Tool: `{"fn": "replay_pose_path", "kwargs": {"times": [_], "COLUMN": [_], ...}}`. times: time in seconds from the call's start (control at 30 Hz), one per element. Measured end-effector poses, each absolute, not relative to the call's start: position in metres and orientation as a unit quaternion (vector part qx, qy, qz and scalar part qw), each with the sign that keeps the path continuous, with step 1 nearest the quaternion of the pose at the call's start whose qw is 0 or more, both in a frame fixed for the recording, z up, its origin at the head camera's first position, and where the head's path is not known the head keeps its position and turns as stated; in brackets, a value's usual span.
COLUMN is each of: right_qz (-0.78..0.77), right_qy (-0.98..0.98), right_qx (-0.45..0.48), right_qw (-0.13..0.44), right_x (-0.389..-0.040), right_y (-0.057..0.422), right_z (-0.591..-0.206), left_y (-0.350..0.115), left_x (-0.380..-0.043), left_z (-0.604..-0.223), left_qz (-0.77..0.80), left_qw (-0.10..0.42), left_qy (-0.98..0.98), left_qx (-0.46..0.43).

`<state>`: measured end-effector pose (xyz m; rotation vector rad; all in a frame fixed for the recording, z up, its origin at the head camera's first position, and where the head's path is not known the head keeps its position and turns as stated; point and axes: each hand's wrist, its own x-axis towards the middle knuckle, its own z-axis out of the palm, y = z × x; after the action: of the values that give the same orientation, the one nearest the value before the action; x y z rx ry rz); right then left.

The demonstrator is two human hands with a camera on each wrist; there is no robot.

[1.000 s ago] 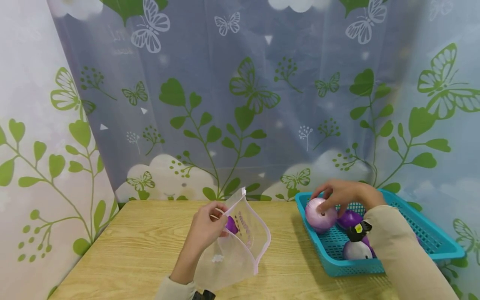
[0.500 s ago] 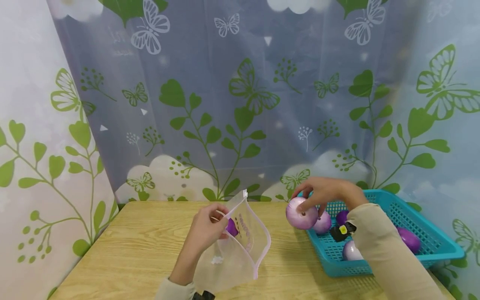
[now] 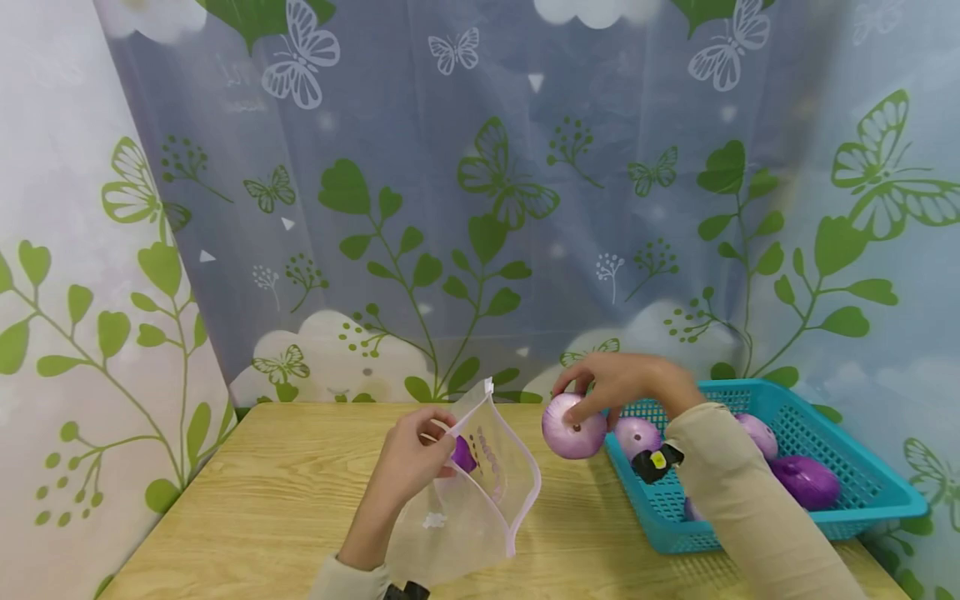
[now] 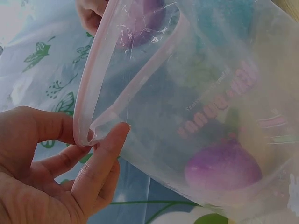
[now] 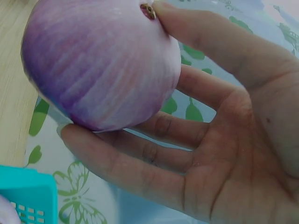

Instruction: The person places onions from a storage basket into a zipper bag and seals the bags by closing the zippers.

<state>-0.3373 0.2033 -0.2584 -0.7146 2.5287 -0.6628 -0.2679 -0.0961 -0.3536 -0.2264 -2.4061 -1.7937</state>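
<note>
While, in the head view, the left hand's grip (image 3: pixel 416 446) is pinching a clear plastic zip bag (image 3: pixel 472 533), the right hand's grip (image 3: pixel 626 385) is holding a round pale-purple onion (image 3: pixel 572 435) between bag and turquoise plastic basket (image 3: pixel 651 527); bagging is apparently underway, next requiring insertion. Left wrist: the bag is gaping. Right wrist: thumb (image 5: pixel 210 33) and curved fingers (image 5: pixel 119 165) are spanning the onion.

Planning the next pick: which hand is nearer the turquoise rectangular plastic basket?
Right. The right hand, gripping a round purple-white onion, is at the left edge of the basket; the left hand, farther left, pinches a translucent plastic zip bag.
</note>
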Motion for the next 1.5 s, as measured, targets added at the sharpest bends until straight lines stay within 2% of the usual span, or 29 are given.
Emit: {"fn": "replay_pose_path", "kwargs": {"times": [0.5, 1.5], "right_qz": [-0.233, -0.223], "right_qy": [0.907, 0.907], "right_qx": [-0.28, -0.292], "right_qw": [0.209, 0.206], "right_x": [-0.334, -0.334], "right_y": [0.175, 0.147], "right_z": [-0.258, -0.268], "left_y": [-0.096, -0.107], "left_x": [-0.269, -0.28], "left_z": [-0.355, -0.362], "left_qz": [-0.599, -0.66], "left_qw": [0.061, -0.028], "left_qy": [-0.795, -0.745], "left_qx": [-0.072, -0.091]}}
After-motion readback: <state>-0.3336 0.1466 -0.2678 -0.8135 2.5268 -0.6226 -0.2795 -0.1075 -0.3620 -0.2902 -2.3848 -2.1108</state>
